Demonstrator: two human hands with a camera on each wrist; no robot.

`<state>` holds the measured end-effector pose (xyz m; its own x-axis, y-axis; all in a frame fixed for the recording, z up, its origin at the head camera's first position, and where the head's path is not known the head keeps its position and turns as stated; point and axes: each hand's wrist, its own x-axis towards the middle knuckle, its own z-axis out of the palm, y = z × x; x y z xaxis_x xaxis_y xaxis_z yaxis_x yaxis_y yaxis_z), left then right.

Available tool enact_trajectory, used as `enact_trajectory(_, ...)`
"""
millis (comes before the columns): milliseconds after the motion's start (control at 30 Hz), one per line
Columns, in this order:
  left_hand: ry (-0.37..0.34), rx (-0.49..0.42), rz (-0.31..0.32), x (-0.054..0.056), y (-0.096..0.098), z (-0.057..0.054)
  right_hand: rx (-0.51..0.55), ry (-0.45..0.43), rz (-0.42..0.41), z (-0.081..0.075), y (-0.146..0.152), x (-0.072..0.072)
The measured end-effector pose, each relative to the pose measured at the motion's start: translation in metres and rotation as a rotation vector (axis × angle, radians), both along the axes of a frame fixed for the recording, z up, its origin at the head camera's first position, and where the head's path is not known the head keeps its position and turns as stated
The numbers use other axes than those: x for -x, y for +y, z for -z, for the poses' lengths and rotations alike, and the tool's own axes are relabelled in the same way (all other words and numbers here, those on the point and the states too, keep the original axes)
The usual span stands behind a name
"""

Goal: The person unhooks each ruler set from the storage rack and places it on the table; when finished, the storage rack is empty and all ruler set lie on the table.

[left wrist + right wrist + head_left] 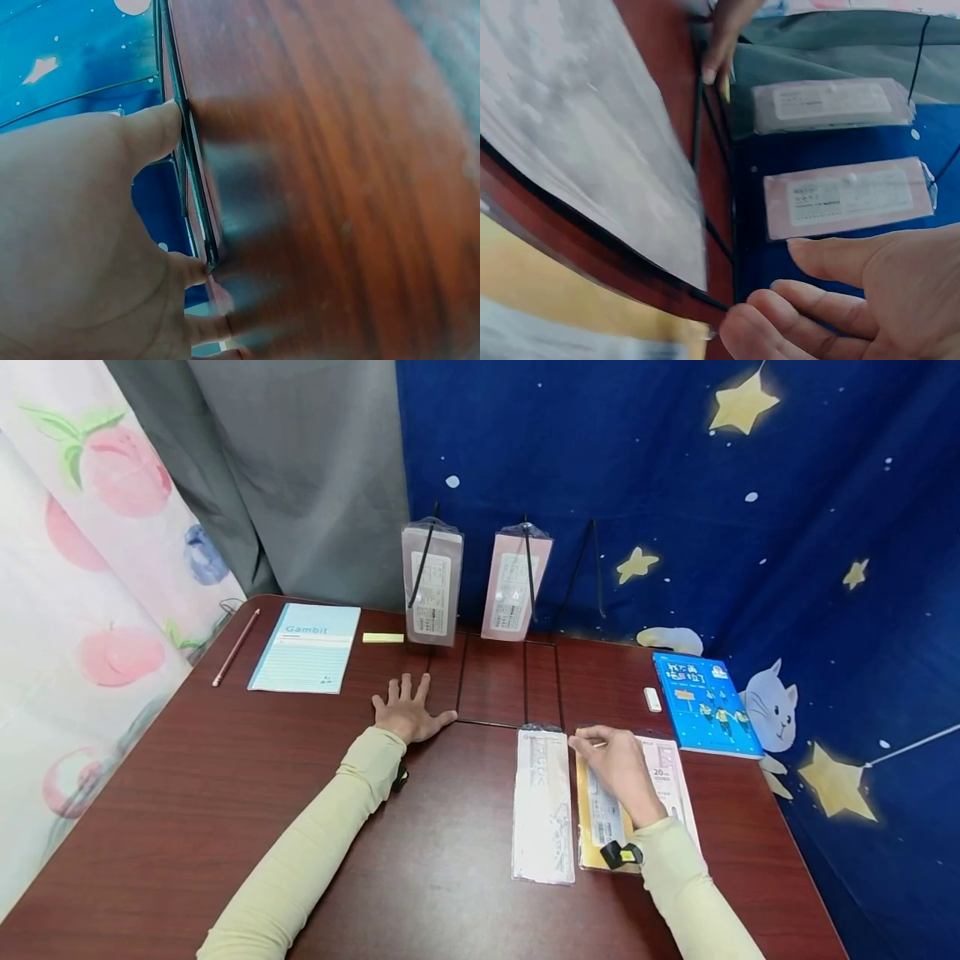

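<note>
My left hand [408, 714] rests on the table with fingers spread, its thumb by the black wire rack [491, 722]. My right hand [618, 768] is over a yellow flat package [592, 852]. Its fingertips are near that package's top corner, the thumb apart from the fingers [825, 311]. To its left lies a white package [542, 810] in clear plastic. A pale pink package [667, 760] marked 20 lies partly under the right hand. From the rack's hooks hang a grey package [435, 581] and a pink package [513, 585]; a third hook [597, 568] holds nothing.
At the left lie a pencil [236, 647], a light-blue notebook [307, 647] and a yellow strip [383, 637]. A white eraser [652, 699] and a blue book [707, 703] lie at the right. Curtains [675, 460] hang behind the table [450, 860].
</note>
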<state>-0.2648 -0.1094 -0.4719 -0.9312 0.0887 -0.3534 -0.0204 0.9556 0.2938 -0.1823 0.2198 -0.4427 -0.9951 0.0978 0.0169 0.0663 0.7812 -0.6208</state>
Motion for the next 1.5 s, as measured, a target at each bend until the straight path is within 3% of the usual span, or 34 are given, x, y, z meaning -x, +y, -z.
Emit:
enact_trajectory(500, -0.003, 0.015, -0.003, 0.001, -0.003, -0.002, 0.064, 0.171, -0.092, -0.043, 0.002, 0.058)
enact_trajectory(833, -0.001, 0.015, -0.005, 0.001, -0.001, -0.004, 0.102, 0.238, -0.078, -0.067, -0.005, 0.096)
enact_trajectory(1233, 0.016, 0.015, -0.01, 0.0, 0.001, -0.003, 0.132, 0.225, -0.069, -0.076, -0.029, 0.139)
enact_trajectory(1500, 0.023, 0.022, -0.019, -0.001, 0.003, -0.001, 0.41, 0.227, -0.095, -0.062, -0.046, 0.16)
